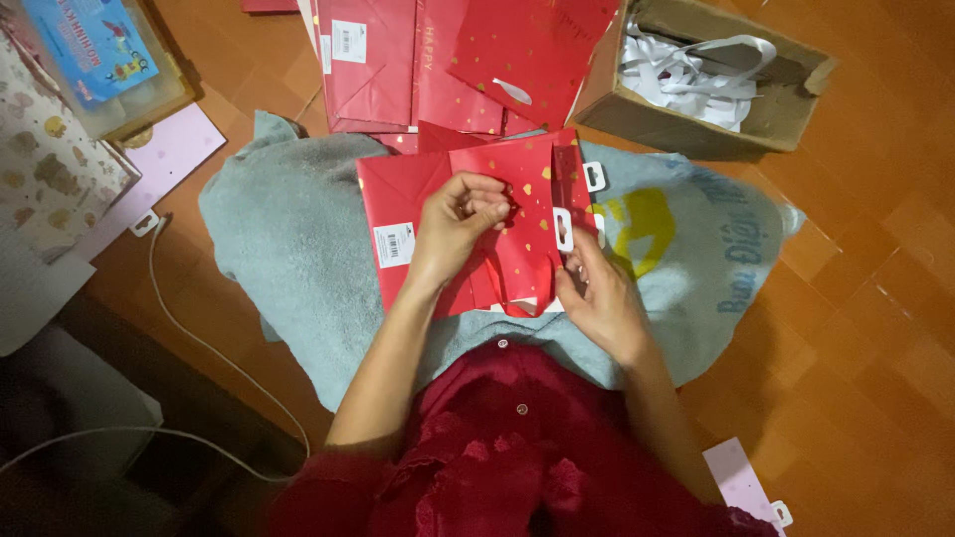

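Observation:
A red paper gift bag with small gold hearts lies folded on a grey cloth over my lap. My left hand pinches the bag's upper edge near its middle. My right hand holds the bag's lower right side, next to a narrow red packet with a white hang tab. Another flat red bag with a white label lies underneath, to the left.
More flat red bags are piled at the top on the orange tiled floor. A cardboard box with white ribbons stands top right. A white cable runs along the left. Patterned paper and a box lie top left.

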{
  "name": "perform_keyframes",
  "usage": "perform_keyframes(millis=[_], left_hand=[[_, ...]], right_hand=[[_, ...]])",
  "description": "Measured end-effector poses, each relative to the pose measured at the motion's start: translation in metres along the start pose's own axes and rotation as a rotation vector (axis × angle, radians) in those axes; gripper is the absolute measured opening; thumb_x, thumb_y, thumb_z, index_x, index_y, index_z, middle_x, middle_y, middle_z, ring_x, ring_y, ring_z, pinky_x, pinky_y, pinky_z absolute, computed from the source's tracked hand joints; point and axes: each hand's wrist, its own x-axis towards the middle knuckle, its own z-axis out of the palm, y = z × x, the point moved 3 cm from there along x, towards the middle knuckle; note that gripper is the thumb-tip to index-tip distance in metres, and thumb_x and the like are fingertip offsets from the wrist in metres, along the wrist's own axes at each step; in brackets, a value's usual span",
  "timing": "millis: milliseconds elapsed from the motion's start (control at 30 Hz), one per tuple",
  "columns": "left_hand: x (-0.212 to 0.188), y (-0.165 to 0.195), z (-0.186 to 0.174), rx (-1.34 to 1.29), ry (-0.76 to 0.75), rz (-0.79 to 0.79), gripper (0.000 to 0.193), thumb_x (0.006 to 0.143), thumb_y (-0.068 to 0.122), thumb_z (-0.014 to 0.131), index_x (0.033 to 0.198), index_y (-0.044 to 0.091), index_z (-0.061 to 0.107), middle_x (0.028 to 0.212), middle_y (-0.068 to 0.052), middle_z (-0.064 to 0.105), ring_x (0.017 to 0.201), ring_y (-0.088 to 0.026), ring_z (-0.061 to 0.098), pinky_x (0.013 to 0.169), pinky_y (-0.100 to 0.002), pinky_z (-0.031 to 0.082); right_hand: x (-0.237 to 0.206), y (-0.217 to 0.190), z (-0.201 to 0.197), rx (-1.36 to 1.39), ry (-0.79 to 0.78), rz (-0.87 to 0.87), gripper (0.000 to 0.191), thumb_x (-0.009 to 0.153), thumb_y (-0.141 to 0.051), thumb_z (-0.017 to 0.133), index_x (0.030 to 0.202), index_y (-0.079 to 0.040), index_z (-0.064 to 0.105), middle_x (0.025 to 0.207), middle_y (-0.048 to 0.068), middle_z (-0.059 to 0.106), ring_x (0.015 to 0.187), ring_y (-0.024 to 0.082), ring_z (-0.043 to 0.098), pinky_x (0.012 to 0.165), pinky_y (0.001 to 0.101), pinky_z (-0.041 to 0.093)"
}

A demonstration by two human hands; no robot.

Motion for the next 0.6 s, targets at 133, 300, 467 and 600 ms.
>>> perform_keyframes(millis=[133, 300, 467, 600], left_hand=[[0.002, -0.009, -0.003, -0.021, -0.025, 0.006, 0.018, 0.096, -0.002, 0.069, 0.113, -0.002, 0.065, 0.096, -0.007, 0.069, 0.084, -0.011, 0.068, 0.080, -0.027, 0.059], [0.000, -0.007, -0.003, -0.020, -0.025, -0.016, 0.019, 0.095, -0.004, 0.069, 0.114, -0.002, 0.064, 0.097, -0.007, 0.069, 0.085, -0.012, 0.068, 0.081, -0.028, 0.059], [0.000, -0.005, 0.004, -0.065, 0.015, -0.011, 0.021, 0.094, -0.005, 0.068, 0.114, -0.001, 0.062, 0.097, -0.007, 0.069, 0.085, -0.012, 0.069, 0.080, -0.027, 0.059], [-0.002, -0.007, 0.016, -0.031, 0.018, 0.016, 0.019, 0.095, -0.005, 0.068, 0.113, -0.001, 0.063, 0.096, -0.006, 0.069, 0.085, -0.011, 0.067, 0.080, -0.027, 0.059]], right_hand=[[0.019, 0.002, 0.002, 0.289, -0.057, -0.116, 0.063, 0.092, -0.003, 0.070, 0.150, -0.001, 0.045, 0.104, 0.010, 0.065, 0.086, 0.017, 0.063, 0.078, 0.0307, 0.055], [0.057, 0.019, 0.007, 0.557, 0.007, -0.031, 0.051, 0.097, -0.003, 0.065, 0.145, 0.004, 0.050, 0.125, 0.003, 0.067, 0.108, 0.008, 0.064, 0.092, 0.0241, 0.054], [0.058, 0.016, 0.012, 0.201, 0.079, 0.059, 0.033, 0.096, -0.006, 0.074, 0.128, -0.002, 0.072, 0.097, 0.007, 0.068, 0.075, 0.013, 0.050, 0.065, 0.0276, 0.041], [0.046, -0.005, 0.004, 0.242, 0.125, -0.166, 0.035, 0.096, -0.003, 0.069, 0.130, -0.001, 0.067, 0.106, 0.004, 0.067, 0.083, 0.010, 0.056, 0.069, 0.0243, 0.044]])
